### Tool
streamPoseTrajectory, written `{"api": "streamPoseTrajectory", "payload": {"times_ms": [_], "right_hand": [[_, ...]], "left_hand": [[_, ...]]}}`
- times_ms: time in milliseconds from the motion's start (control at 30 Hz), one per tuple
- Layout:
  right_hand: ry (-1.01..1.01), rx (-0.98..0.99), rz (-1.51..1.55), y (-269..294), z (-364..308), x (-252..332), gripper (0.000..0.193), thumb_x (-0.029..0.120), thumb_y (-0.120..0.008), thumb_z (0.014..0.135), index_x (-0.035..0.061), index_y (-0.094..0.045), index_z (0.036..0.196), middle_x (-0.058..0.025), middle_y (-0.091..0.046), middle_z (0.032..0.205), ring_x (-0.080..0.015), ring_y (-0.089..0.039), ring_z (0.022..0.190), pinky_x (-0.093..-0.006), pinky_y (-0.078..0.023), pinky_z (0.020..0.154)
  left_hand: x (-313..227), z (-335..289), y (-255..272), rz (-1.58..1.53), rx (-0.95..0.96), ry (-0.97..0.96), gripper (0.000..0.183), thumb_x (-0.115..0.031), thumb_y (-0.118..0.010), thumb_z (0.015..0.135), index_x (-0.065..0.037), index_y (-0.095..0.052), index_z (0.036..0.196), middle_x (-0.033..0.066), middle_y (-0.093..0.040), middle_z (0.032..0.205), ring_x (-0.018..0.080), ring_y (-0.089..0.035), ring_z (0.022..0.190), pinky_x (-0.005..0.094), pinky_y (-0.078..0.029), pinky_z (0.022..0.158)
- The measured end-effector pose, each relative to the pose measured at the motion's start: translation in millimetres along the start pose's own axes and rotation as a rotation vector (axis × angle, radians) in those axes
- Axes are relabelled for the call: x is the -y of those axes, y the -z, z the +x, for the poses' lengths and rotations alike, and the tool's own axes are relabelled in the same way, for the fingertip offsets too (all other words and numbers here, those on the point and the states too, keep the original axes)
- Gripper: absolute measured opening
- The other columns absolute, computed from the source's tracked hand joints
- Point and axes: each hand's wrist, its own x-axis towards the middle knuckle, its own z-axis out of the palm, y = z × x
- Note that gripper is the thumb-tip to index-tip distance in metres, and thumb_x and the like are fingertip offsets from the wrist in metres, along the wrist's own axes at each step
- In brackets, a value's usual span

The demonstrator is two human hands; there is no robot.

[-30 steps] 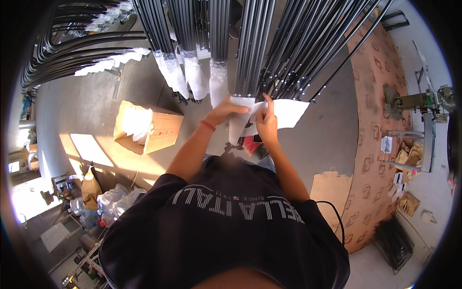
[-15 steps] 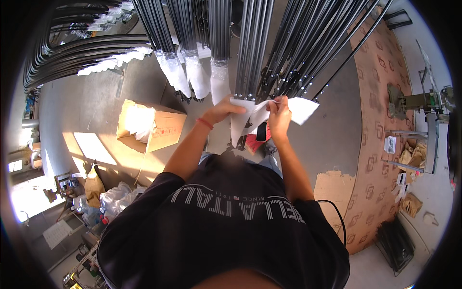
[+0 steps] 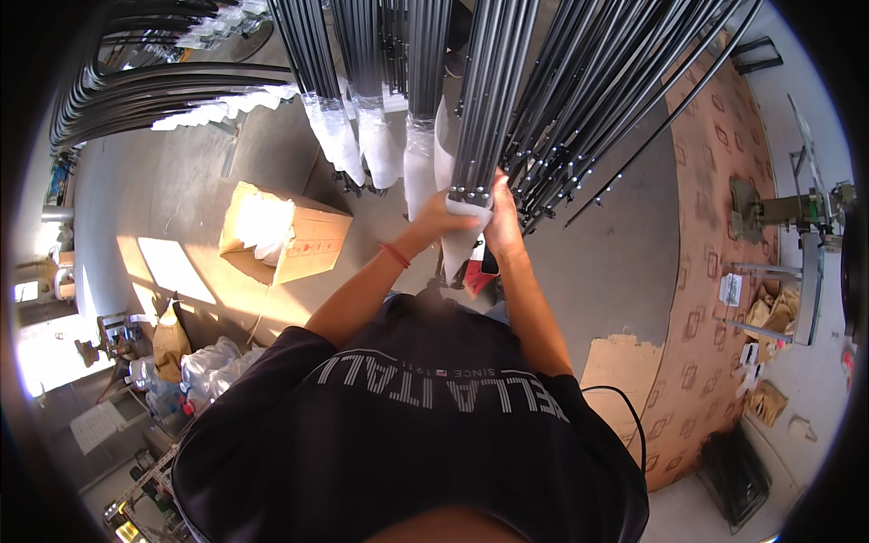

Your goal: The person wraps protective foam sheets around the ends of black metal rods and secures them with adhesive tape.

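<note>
A bundle of black metal tubes [image 3: 489, 118] hangs down in front of me, its lower ends wrapped in a white foam sheet [image 3: 460, 249]. My left hand [image 3: 436, 220] is closed on the sheet at the left of the tube ends, thumb across its front. Against the bundle's right side, my right hand [image 3: 502, 222] grips the tubes, with some fingers hidden behind them. Part of the sheet also shows behind the bundle on its left. Wrapped tube ends [image 3: 419, 167] under clear film hang just left of my hands.
More loose black tubes [image 3: 579, 118] hang close on the right. A cardboard box [image 3: 312, 242] with white material inside stands on the floor to the left. Curved black tubes [image 3: 181, 86] with wrapped ends are at the far left. Patterned boards [image 3: 711, 244] line the right side.
The sheet's loose right end has gone round behind the bundle. My right hand has moved left and up, from holding that end to the bundle's side. My left hand stays on the sheet.
</note>
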Motion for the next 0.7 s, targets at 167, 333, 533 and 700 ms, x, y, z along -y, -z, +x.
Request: {"api": "streamPoseTrajectory", "payload": {"times_ms": [167,333,533,700], "right_hand": [[-0.184,0.276,-0.249,19.3,-0.7,16.2,0.047,0.014,-0.064,0.074,0.0008,-0.048,0.116,-0.0067,-0.055,0.107,-0.0164,-0.051,0.099,-0.0285,-0.039,0.089],[-0.205,0.279,-0.259,19.6,4.9,20.5,0.046,-0.009,-0.059,0.064,0.0027,-0.054,0.109,-0.0041,-0.059,0.098,-0.0129,-0.056,0.085,-0.0244,-0.046,0.072],[-0.196,0.286,-0.295,18.9,3.1,23.2,0.046,-0.013,-0.058,0.064,0.0028,-0.056,0.107,-0.0033,-0.059,0.097,-0.0139,-0.055,0.088,-0.0268,-0.046,0.077],[-0.205,0.281,-0.294,16.2,1.9,24.6,0.047,-0.013,-0.059,0.064,0.0026,-0.055,0.109,-0.0052,-0.060,0.099,-0.0154,-0.056,0.090,-0.0292,-0.046,0.082]], "left_hand": [[22.3,-3.3,-15.3,0.506,-0.395,-0.229,0.070,-0.028,-0.078,0.059,0.000,-0.041,0.111,0.0098,-0.048,0.102,0.0211,-0.047,0.099,0.0324,-0.039,0.084],[-20.7,-4.0,-33.6,1.067,-0.626,-0.385,0.094,-0.028,-0.080,0.045,-0.004,-0.032,0.123,0.0160,-0.036,0.118,0.0332,-0.033,0.114,0.0468,-0.025,0.096],[-95.0,-7.0,23.3,1.637,-0.124,-0.446,0.065,-0.029,-0.073,0.059,-0.007,-0.047,0.114,0.0116,-0.029,0.134,0.0321,-0.018,0.129,0.0462,-0.016,0.104],[-122.9,3.3,48.7,1.727,0.153,-0.270,0.036,-0.023,-0.070,0.063,-0.005,-0.061,0.093,0.0124,-0.054,0.106,0.0273,-0.043,0.113,0.0436,-0.020,0.103]]}}
